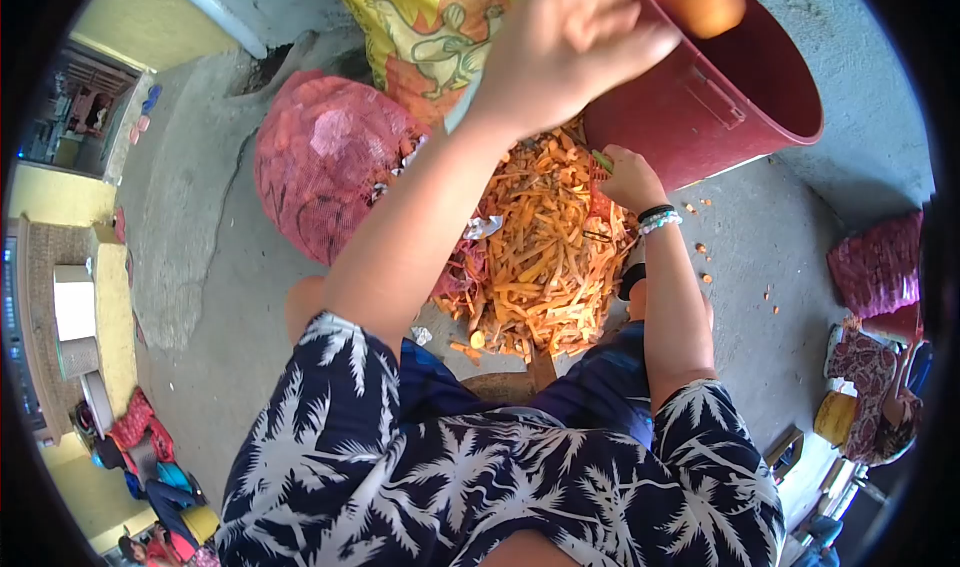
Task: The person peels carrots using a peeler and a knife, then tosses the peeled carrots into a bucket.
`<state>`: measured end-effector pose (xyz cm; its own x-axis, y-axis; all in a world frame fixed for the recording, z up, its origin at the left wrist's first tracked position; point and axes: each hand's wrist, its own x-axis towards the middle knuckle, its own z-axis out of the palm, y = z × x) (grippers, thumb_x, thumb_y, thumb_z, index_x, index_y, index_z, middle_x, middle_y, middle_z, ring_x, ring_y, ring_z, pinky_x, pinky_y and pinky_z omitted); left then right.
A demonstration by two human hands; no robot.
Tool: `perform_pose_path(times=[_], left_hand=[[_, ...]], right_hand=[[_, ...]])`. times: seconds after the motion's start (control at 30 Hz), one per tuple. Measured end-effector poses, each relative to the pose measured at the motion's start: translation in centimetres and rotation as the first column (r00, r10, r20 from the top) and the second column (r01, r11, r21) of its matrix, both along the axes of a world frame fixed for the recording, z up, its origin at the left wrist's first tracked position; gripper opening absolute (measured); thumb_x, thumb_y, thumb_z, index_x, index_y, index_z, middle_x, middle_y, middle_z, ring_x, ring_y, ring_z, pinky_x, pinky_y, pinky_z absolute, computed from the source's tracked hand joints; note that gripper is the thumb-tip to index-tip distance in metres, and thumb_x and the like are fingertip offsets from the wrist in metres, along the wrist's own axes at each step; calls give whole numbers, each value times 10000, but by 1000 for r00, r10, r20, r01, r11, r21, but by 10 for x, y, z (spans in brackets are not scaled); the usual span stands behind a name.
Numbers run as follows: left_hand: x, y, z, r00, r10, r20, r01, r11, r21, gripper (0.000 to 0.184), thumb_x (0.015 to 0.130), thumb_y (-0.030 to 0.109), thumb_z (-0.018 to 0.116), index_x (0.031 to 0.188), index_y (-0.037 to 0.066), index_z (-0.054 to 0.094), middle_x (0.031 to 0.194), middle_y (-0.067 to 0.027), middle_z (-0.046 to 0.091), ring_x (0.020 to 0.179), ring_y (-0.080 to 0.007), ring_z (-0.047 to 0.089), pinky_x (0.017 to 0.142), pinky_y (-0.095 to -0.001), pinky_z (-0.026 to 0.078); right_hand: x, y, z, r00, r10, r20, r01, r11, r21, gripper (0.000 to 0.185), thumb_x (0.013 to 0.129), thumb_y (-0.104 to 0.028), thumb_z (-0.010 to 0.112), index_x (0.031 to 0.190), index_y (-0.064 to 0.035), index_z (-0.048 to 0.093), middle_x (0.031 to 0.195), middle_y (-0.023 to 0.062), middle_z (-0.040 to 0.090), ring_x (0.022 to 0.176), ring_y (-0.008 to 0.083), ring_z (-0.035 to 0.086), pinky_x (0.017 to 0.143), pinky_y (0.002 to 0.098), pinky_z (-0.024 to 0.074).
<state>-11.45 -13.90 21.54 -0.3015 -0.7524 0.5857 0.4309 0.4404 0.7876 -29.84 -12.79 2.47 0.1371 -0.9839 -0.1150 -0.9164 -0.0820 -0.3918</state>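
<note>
My left hand (570, 52) is stretched out over the near rim of a dark red bucket (690, 107). It is blurred, with fingers apart and nothing in them. Beyond the fingertips, a smeared orange carrot (708, 5) shows at the bucket's mouth, apart from the hand. My right hand (632, 180), with bracelets at the wrist, is closed below the bucket around a green-handled tool (602, 161); its working end is hidden. Under and between both arms lies a large heap of orange carrot peelings (550, 247).
A pink mesh sack (325, 162) stands left of the heap, and a yellow printed sack (430, 42) is behind it. Small orange scraps (704, 250) dot the concrete floor at right. A purple sack (878, 265) lies by the right wall. A person (160, 547) sits far lower left.
</note>
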Motion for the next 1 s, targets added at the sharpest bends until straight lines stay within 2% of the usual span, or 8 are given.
perform_pose_path(times=[0.17,0.23,0.33,0.37,0.47,0.63,0.83,1.0], left_hand=[[71,-53,23,941,-218,260,230,973,-18,726,824,239,641,1355,-45,235,1365,-256,299,1248,-314,351,1039,-367,298],[95,-59,-34,882,176,437,-209,978,29,504,834,267,619,1231,-6,470,1173,-131,563,1076,-193,546,970,-350,391],[159,-80,-196,431,281,857,-524,851,-16,453,885,376,480,1183,39,534,1146,-138,584,1080,-282,548,951,-367,391],[183,-75,-243,139,13,990,-471,880,55,478,870,405,468,1207,70,518,1186,-178,545,1119,-304,515,944,-395,392],[207,25,-348,-528,27,849,-315,922,-225,524,843,398,457,1253,72,482,1279,-184,468,1207,-373,407,1037,-508,178],[209,111,-421,-861,43,507,76,996,43,482,804,367,511,1186,77,561,1199,-129,556,1211,-377,402,1007,-610,120],[200,98,-385,-633,-501,590,-164,832,531,542,780,413,501,1169,42,561,1179,-138,565,1100,-299,533,984,-442,327],[249,101,-448,-55,-429,902,-733,631,255,728,805,566,402,1127,-72,538,1146,-240,549,1080,-327,533,939,-371,394]], right_hand=[[14,1,12,998,18,54,-18,1000,5,309,671,-112,561,972,-40,562,952,196,604,917,356,570,765,432,475],[21,2,17,998,24,63,-27,998,51,314,668,-112,565,975,-44,559,959,190,602,921,356,564,771,431,468],[30,-1,15,997,56,49,-59,995,82,301,667,-111,565,961,-43,555,959,186,602,913,358,563,769,427,468],[31,-2,15,997,56,49,-60,994,88,301,667,-111,565,961,-43,555,959,186,602,913,358,563,769,427,468],[32,-6,9,996,68,49,-73,991,110,276,670,-110,559,936,-36,547,961,186,599,913,359,560,771,426,466],[33,-9,4,992,85,93,-95,989,111,284,664,-54,544,938,7,505,915,236,568,906,413,517,746,441,425],[46,-9,1,985,162,66,-170,975,141,283,656,-80,549,928,-9,516,912,224,574,886,397,535,732,444,435],[51,-5,13,987,122,105,-142,968,208,267,661,-66,532,925,-34,513,857,207,576,874,399,529,721,453,428]])
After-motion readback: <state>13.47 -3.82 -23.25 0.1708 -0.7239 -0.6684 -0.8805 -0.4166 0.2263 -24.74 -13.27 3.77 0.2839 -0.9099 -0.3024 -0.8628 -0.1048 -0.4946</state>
